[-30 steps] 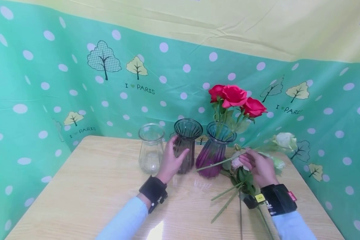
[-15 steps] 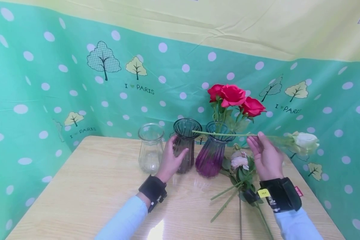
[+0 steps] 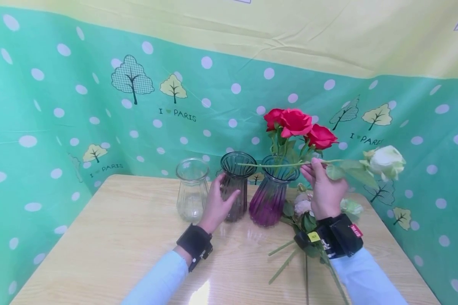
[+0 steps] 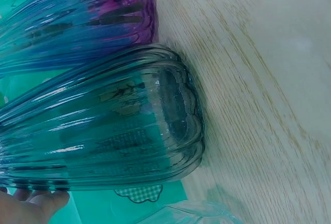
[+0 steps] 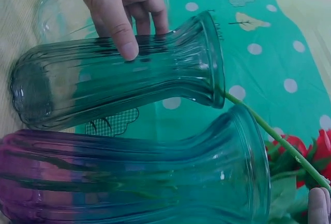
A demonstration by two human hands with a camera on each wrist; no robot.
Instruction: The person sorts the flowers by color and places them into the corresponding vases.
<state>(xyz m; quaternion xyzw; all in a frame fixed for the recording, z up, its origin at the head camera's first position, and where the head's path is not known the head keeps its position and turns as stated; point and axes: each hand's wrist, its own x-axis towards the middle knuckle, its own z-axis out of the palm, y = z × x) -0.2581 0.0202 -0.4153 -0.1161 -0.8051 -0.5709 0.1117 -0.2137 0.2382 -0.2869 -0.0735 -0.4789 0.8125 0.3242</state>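
My left hand (image 3: 217, 205) holds the ribbed grey glass vase (image 3: 238, 212) at its side, thumb in front; the right wrist view shows its fingers over the glass. The vase stands upright. My right hand (image 3: 326, 190) pinches the stem (image 5: 282, 140) of a white rose (image 3: 386, 162), held nearly level with the bloom to the right. In the right wrist view the stem's cut end meets the vase's rim; whether it is inside cannot be told. Only fingertips (image 5: 319, 206) of my right hand show there. The left wrist view shows the vase's base (image 4: 176, 115) on the table.
A purple-blue vase (image 3: 267, 207) with several red roses (image 3: 295, 122) stands right of the grey one. At its left is a clear vase (image 3: 192, 199). Loose pale flowers (image 3: 302, 206) and stems lie under my right forearm. A dotted cloth (image 3: 175, 140) hangs behind the table (image 3: 137, 237).
My right hand has lifted the white rose from the right side of the table, then moved left, bringing the stem's end to the grey vase's mouth. My left hand has stayed put.
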